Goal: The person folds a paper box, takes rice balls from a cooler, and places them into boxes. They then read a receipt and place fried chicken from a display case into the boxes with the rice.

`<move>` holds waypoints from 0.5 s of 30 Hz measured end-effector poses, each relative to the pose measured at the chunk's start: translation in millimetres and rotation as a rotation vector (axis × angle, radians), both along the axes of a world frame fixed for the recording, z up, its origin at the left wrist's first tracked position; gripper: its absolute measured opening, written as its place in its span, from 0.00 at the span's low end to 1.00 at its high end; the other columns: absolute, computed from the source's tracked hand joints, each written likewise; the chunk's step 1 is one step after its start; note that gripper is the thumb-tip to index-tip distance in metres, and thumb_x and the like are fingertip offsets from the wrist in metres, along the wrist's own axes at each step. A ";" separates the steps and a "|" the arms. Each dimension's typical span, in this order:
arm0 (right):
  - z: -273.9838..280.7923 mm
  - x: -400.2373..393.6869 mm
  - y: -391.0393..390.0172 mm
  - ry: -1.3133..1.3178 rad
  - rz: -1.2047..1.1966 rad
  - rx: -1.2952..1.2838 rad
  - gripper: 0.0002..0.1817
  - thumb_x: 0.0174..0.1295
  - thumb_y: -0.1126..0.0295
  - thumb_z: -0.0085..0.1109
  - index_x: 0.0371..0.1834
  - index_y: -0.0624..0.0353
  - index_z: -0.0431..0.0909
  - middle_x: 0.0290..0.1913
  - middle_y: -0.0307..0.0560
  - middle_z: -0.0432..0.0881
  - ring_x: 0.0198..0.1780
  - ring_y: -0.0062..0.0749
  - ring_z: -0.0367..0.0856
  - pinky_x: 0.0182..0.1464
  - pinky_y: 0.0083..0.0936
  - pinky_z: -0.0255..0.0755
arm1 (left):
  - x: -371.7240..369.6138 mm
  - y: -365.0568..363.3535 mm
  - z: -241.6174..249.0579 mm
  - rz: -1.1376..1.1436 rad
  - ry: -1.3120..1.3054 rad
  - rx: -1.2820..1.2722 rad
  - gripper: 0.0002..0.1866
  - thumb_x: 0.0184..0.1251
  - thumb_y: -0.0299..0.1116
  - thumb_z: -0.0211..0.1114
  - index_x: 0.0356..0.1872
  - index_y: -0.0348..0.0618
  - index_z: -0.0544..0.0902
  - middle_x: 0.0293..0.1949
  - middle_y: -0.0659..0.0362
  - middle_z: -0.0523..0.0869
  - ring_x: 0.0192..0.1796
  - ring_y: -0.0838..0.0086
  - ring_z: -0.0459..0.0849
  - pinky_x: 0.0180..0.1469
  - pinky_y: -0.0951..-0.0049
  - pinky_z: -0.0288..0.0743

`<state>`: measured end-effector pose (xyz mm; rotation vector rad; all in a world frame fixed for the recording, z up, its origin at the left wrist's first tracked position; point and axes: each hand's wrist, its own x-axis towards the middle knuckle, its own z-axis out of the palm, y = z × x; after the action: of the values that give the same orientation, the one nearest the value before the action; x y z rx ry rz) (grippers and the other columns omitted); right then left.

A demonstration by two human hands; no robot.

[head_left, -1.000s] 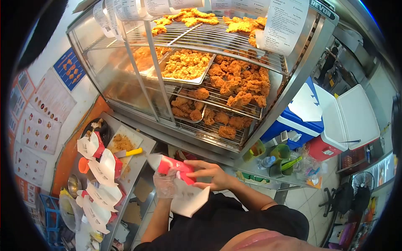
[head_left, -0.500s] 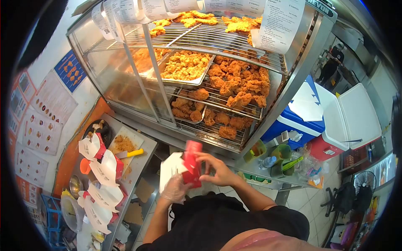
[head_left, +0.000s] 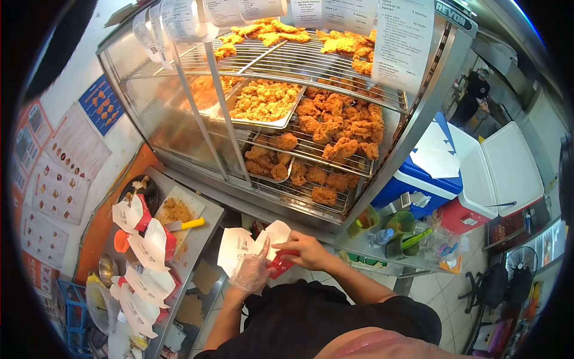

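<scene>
A red and white takeaway box [head_left: 232, 243] is up in front of my body, its white inner flaps spread apart. My left hand [head_left: 251, 274], in a clear plastic glove, grips the box at its near left side, one finger pointing up against the white inside. On the right, my bare right hand [head_left: 306, 251] has its fingers bent over the red wall and flap; part of the box is hidden behind both hands. Just beyond stands the heated display case [head_left: 281, 196] with fried chicken [head_left: 341, 116] on wire racks.
On the left counter stand several opened takeaway boxes [head_left: 149, 248], beside a cutting board with crumbs and a yellow-handled knife [head_left: 190, 224]. To the right are green containers [head_left: 402, 224], a blue cooler [head_left: 421, 179] and an open red cooler [head_left: 478, 206]. Farther back, a person [head_left: 475, 96] stands.
The takeaway box has turned and opened out, its white inside now facing up where the red outside showed before. My right hand has shifted slightly left and down onto it.
</scene>
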<state>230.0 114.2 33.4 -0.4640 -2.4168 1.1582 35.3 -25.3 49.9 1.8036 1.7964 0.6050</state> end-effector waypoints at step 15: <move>262.6 29.1 107.8 1.041 -0.695 0.900 0.26 0.70 0.68 0.64 0.66 0.62 0.64 0.68 0.61 0.73 0.66 0.44 0.74 0.70 0.40 0.66 | -24.6 10.2 -4.8 -0.083 0.105 0.007 0.40 0.57 0.38 0.78 0.73 0.46 0.74 0.29 0.47 0.86 0.37 0.50 0.87 0.49 0.52 0.77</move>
<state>259.0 222.0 296.0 -0.2427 -1.3986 -0.0916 10.7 -15.1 45.1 1.9367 1.7783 0.4937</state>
